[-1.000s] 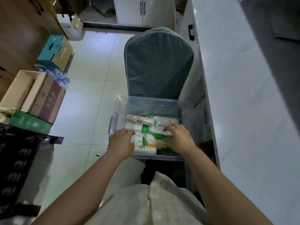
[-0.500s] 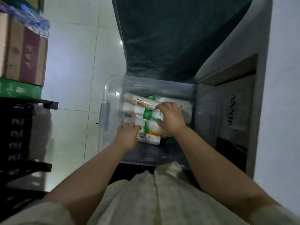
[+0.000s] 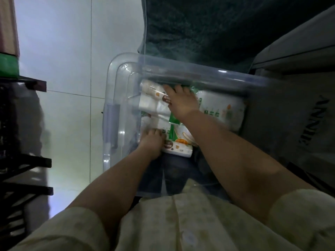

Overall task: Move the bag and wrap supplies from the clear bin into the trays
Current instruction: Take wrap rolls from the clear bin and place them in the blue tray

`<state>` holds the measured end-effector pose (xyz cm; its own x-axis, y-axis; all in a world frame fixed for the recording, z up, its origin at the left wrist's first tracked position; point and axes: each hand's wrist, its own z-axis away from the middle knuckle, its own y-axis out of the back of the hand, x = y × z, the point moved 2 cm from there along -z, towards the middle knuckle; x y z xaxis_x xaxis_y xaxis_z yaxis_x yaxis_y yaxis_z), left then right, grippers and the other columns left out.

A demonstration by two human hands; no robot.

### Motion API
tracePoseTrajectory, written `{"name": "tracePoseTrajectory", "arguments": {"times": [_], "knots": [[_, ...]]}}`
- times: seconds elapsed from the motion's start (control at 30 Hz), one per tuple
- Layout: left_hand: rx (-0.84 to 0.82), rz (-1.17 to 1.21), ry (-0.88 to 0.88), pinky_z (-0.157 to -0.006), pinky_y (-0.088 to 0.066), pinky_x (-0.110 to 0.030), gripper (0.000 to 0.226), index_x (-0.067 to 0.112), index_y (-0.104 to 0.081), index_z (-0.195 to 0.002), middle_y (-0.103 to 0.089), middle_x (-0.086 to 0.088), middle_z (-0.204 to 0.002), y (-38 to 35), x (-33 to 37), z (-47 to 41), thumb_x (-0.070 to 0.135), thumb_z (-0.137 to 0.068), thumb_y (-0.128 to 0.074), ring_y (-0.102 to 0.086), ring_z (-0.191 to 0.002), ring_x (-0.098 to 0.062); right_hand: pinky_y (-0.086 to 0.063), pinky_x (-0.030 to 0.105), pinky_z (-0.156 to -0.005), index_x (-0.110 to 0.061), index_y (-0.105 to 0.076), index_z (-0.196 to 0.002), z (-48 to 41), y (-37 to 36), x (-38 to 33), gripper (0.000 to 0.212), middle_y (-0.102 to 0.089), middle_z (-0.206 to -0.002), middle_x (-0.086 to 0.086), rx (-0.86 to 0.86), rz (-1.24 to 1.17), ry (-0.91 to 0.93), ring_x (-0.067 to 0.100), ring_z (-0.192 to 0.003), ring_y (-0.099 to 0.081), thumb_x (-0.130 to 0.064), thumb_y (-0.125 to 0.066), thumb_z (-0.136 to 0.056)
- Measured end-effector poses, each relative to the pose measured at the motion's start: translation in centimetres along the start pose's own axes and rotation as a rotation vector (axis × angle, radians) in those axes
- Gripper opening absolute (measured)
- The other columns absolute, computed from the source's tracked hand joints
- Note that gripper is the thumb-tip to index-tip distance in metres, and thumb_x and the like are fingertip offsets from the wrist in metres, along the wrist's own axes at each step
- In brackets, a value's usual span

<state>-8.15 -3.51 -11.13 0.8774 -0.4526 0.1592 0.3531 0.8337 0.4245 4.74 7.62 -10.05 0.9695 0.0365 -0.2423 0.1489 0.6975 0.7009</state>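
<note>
Inside the clear bin (image 3: 125, 91), the left hand (image 3: 151, 143) curls its fingers on the near packs (image 3: 178, 148) and the right hand (image 3: 181, 102) lies flat on the far rolls (image 3: 154, 98), so slick film may slip.

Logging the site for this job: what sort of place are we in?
Probably a home dining or kitchen area: pale glossy floor tiles, a dark green upholstered chair holding the clear plastic bin, and a grey counter edge alongside.
</note>
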Motion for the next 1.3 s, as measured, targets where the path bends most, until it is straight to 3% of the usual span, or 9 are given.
{"name": "tracePoseTrajectory", "arguments": {"times": [0.17, 0.3, 0.4, 0.63, 0.87, 1.1, 1.3], "knots": [[0.121, -0.012, 0.009, -0.095, -0.039, -0.047, 0.054, 0.014, -0.042, -0.132, -0.046, -0.014, -0.13, 1.2, 0.2, 2.1, 0.03, -0.084, -0.06, -0.045, -0.115, -0.035, -0.033, 0.045, -0.101, -0.027, -0.022, -0.146, 2.1, 1.2, 0.2, 0.076, -0.043, -0.136, 0.012, 0.086, 0.018, 0.022, 0.035, -0.122, -0.04, -0.011, -0.06, -0.083], [0.243, 0.091, 0.029, -0.092, -0.037, -0.043, 0.055, 0.017, -0.044, -0.129, -0.046, -0.012, -0.127, 5.0, -0.3, 6.2, 0.028, -0.079, -0.063, -0.046, -0.115, -0.035, -0.036, 0.046, -0.099, -0.027, -0.033, -0.143, 6.8, 4.8, 0.7, 0.064, -0.048, -0.134, 0.011, 0.197, -0.075, 0.063, 0.035, -0.121, -0.042, -0.019, -0.06, -0.086], [0.401, 0.174, 0.004, -0.09, -0.036, -0.043, 0.061, 0.024, -0.046, -0.128, -0.047, -0.008, -0.123, 9.3, -1.0, 10.6, 0.031, -0.072, -0.07, -0.047, -0.112, -0.032, -0.035, 0.043, -0.094, -0.027, -0.037, -0.141, 11.3, 8.9, 0.8, 0.065, -0.051, -0.129, 0.009, 0.276, -0.094, 0.079, 0.033, -0.117, -0.044, -0.019, -0.063, -0.082], [0.731, 0.102, -0.062, -0.083, -0.033, -0.04, 0.053, 0.028, -0.053, -0.12, -0.051, -0.003, -0.111, 17.8, -0.4, 20.5, 0.033, -0.07, -0.07, -0.051, -0.103, -0.026, -0.039, 0.043, -0.084, -0.026, -0.045, -0.136, 21.6, 18.5, 0.1, 0.06, -0.056, -0.12, 0.005, 0.554, -0.047, 0.076, 0.03, -0.104, -0.05, -0.018, -0.065, -0.08], [0.956, 0.051, -0.32, -0.085, -0.035, -0.038, 0.053, 0.035, -0.054, -0.115, -0.053, 0.005, -0.106, 22.0, 0.8, 26.3, 0.033, -0.066, -0.074, -0.051, -0.098, -0.019, -0.036, 0.043, -0.094, -0.03, -0.044, -0.133, 30.2, 21.6, -1.2, 0.06, -0.056, -0.128, -0.003, 0.765, -0.027, -0.174, 0.025, -0.112, -0.05, -0.025, -0.07, -0.079], [0.978, -0.108, -0.663, -0.088, -0.032, -0.037, 0.046, 0.036, -0.056, -0.111, -0.052, 0.007, -0.104, 23.3, 4.3, 30.6, 0.032, -0.067, -0.072, -0.05, -0.099, -0.018, -0.041, 0.045, -0.095, -0.03, -0.046, -0.13, 40.5, 18.8, -3.6, 0.071, -0.059, -0.127, -0.002, 0.874, -0.063, -0.519, 0.025, -0.111, -0.053, -0.027, -0.08, -0.068], [0.963, -0.158, -0.991, -0.088, -0.033, -0.036, 0.05, 0.03, -0.062, -0.112, -0.054, 0.006, -0.101, 20.2, 10.4, 35.4, 0.026, -0.064, -0.076, -0.051, -0.096, -0.018, -0.041, 0.043, -0.091, -0.024, -0.052, -0.128, 50.7, 14.0, -6.2, 0.058, -0.061, -0.125, 0.001, 1.004, -0.112, -0.755, 0.028, -0.107, -0.054, -0.024, -0.073, -0.074]]}}
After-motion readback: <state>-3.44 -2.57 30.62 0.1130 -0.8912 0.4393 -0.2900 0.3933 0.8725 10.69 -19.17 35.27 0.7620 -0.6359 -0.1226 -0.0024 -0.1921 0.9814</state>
